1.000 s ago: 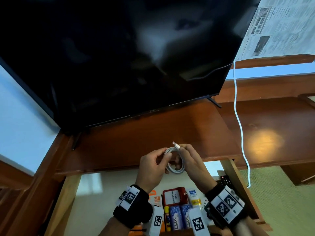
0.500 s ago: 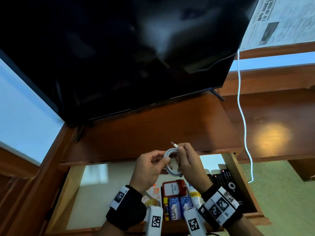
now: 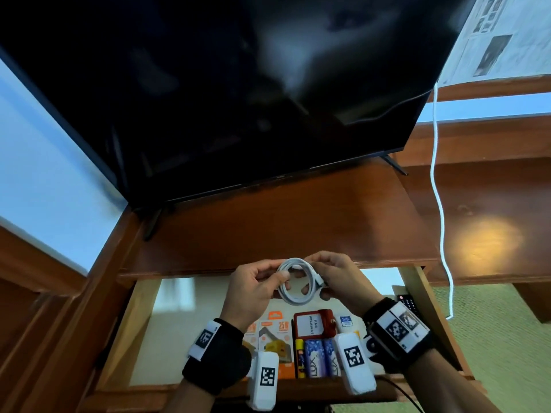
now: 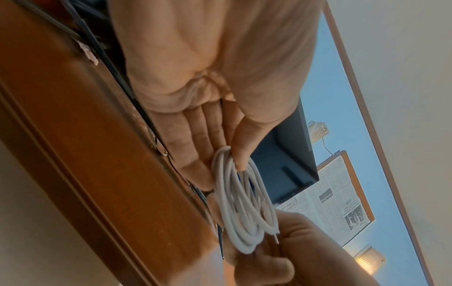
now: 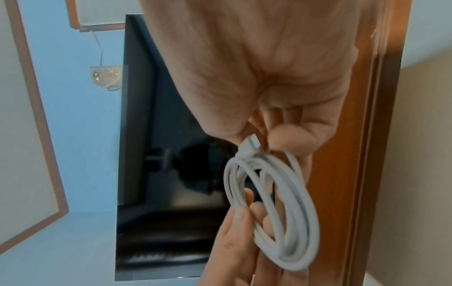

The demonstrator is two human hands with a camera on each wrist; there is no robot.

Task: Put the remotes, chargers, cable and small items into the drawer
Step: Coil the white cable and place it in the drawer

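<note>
Open drawer (image 3: 143, 329) nearest, charger boxes (image 3: 275, 330) and batteries (image 3: 317, 357) already inside; above it left hand (image 3: 253, 293) and right hand (image 3: 340, 283) both pinch coiled white cable (image 3: 296, 280) (keeps loops tidy for dropping in), TV (image 3: 238, 99) behind.

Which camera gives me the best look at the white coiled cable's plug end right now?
The right wrist view: the white coiled cable fills it, its plug pinched by the right hand. The left wrist view shows the loops edge-on and one bare tip. The head view shows the coil small, between both hands.
</note>
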